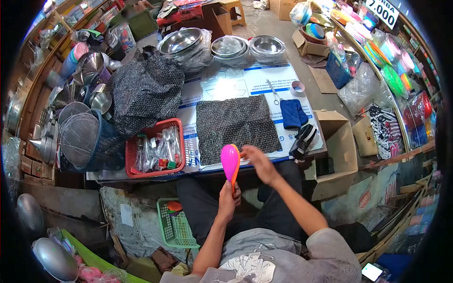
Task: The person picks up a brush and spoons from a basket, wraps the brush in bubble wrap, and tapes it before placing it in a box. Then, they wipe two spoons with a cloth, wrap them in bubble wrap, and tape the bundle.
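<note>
A pink spoon [230, 160] and an orange spoon [237, 166], the orange one mostly covered by the pink, are held upright together, bowls uppermost, by a seated person's left hand [227, 202], its fingers closed around the handles, just off the near edge of the table [191, 166]. The right hand [258, 164] is raised beside the bowls, palm open and fingers extended and slightly parted; whether the orange rim is touched by its fingertips cannot be told. Beyond the spoons, a dark sheet of bubble wrap [236, 125] is laid flat near the middle of the table. At the near left corner, a red basket [178, 126] is filled with wrapped metal utensils [160, 148], and behind it a heap of black bubble wrap [148, 89] is piled. Toward the right edge are placed scissors [272, 90], a roll of tape [297, 88], a folded blue cloth [293, 113] and, at the near right corner, a black strapped item [303, 141]. Metal bowls [267, 47], partly wrapped in plastic, are lined along the far edge. Below the table, a green basket [163, 221] is seen beside the person's leg.
</note>
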The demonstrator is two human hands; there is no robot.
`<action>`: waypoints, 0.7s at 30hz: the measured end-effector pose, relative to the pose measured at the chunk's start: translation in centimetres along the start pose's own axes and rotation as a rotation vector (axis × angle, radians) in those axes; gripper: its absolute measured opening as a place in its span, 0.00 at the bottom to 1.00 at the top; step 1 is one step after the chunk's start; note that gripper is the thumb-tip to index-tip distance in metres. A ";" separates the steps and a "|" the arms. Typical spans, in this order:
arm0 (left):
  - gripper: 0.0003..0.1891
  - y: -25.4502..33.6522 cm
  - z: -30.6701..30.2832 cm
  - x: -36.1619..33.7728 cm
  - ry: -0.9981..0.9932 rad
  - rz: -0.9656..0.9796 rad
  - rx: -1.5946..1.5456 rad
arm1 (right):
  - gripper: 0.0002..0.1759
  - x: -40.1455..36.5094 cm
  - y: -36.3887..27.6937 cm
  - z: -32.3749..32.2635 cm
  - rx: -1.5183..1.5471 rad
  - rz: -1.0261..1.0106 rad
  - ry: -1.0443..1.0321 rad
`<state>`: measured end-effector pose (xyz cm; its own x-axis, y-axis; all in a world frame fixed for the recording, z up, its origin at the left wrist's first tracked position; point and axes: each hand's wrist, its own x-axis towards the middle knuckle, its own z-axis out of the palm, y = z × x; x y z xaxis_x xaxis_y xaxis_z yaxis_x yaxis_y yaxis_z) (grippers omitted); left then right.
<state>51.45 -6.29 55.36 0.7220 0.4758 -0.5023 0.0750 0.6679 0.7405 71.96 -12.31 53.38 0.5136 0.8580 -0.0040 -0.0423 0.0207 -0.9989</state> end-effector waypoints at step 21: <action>0.21 -1.7 1.8 -0.4 0.120 0.411 0.077 | 0.18 -6.2 -5.8 10.0 -0.127 0.082 0.526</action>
<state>52.31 -8.64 55.16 0.6176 0.7596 -0.2038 -0.1474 0.3663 0.9188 60.46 -12.65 59.70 0.8734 0.4815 -0.0728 -0.0135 -0.1254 -0.9920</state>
